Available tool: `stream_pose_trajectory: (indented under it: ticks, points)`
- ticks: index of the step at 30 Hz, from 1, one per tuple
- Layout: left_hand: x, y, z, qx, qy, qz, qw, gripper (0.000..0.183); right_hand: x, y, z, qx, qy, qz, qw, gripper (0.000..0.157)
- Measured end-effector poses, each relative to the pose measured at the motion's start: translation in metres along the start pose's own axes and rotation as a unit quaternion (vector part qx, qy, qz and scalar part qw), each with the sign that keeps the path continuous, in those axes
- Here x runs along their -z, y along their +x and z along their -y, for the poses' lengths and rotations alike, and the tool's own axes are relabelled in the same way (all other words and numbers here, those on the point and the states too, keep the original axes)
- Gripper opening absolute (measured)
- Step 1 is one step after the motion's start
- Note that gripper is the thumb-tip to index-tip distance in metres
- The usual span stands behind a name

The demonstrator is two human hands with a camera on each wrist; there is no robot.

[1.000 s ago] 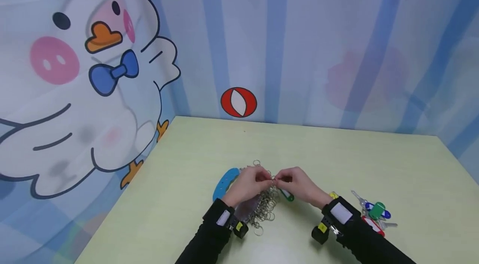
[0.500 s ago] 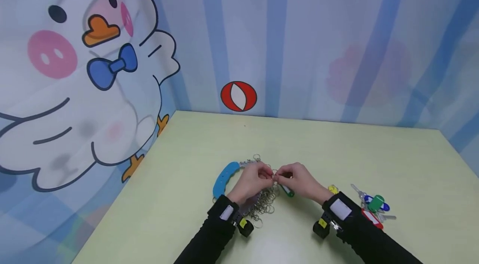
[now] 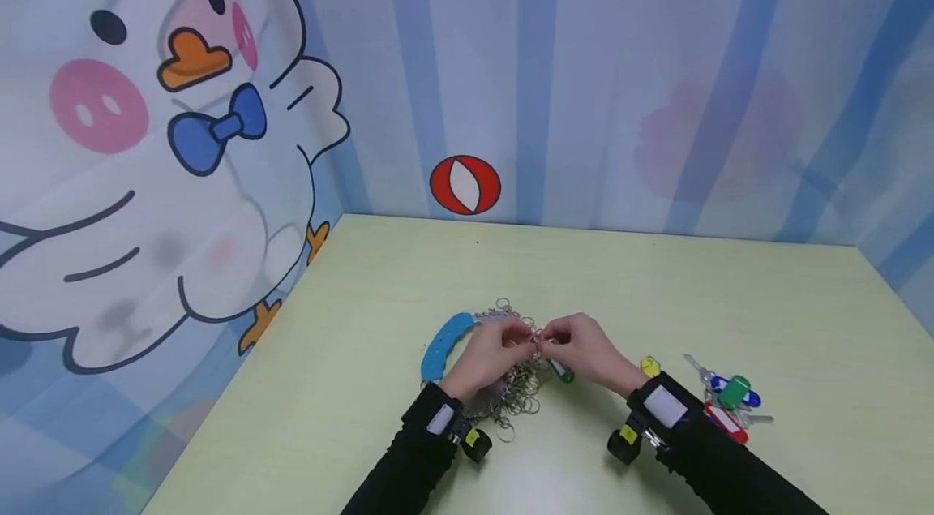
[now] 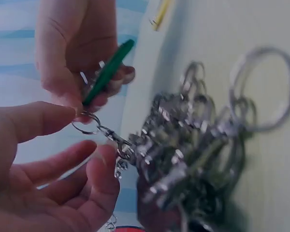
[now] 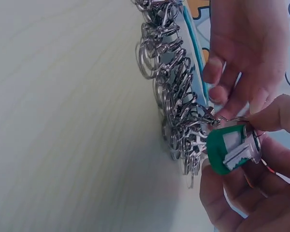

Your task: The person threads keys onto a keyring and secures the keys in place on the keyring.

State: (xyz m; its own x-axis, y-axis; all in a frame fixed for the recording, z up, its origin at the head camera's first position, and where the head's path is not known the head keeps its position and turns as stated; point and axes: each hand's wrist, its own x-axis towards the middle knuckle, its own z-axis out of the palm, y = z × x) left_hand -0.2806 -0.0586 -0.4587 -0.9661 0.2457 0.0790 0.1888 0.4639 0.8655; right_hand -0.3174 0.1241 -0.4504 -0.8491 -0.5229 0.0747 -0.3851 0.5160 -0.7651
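My left hand (image 3: 490,357) pinches a small split key ring (image 4: 95,118) between thumb and finger. A short clasp links that ring to a dense bunch of silver key rings (image 5: 171,92). My right hand (image 3: 587,349) meets it at the same ring, its thumb and fingers holding a key (image 5: 240,154) with a green key tag (image 5: 216,150). The fingertips of both hands are nearly together. The bunch hangs along a curved blue holder (image 3: 443,346) that lies on the table left of the hands, partly hidden by my left hand.
More keys lie on the table (image 3: 642,280) by my right forearm: a green tag (image 3: 734,392), a blue tag (image 3: 751,398) and a red tag (image 3: 725,422). A yellow tag (image 3: 649,366) shows beside the right wrist. A cartoon-printed curtain (image 3: 584,93) stands behind the table.
The head view has tilted down slightly. Both hands stay at the same ring with only small finger shifts; the blue holder and bunch have moved slightly right.
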Motion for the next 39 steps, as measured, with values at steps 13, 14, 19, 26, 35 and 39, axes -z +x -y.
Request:
stream_pose_trajectory:
  ticks: [13, 14, 19, 26, 35, 39]
  points:
    - [-0.001, 0.004, -0.002, 0.058, -0.124, 0.020, 0.9903, 0.018, 0.002, -0.006, -0.003, 0.063, -0.010, 0.008, 0.998, 0.011]
    - [-0.001, 0.004, -0.002, 0.061, -0.130, 0.011, 0.9896, 0.017, 0.002, -0.007, -0.003, 0.065, -0.011, 0.006, 0.998, 0.011]
    - [-0.006, 0.003, -0.002, 0.047, -0.145, -0.036, 0.9877, 0.014, -0.002, -0.007, -0.003, 0.082, -0.028, -0.008, 0.996, 0.010]
    - [-0.012, 0.001, -0.003, 0.030, -0.136, -0.073, 0.9876, 0.016, -0.007, -0.008, 0.002, 0.097, -0.071, -0.035, 0.992, 0.008]
    - [-0.008, 0.000, -0.001, 0.047, -0.182, -0.062, 0.9803, 0.017, 0.001, -0.009, 0.002, 0.109, -0.049, -0.007, 0.993, 0.010]
    - [-0.007, -0.002, -0.001, 0.055, -0.203, -0.062, 0.9756, 0.017, 0.003, -0.009, 0.001, 0.120, -0.051, 0.000, 0.991, 0.006]
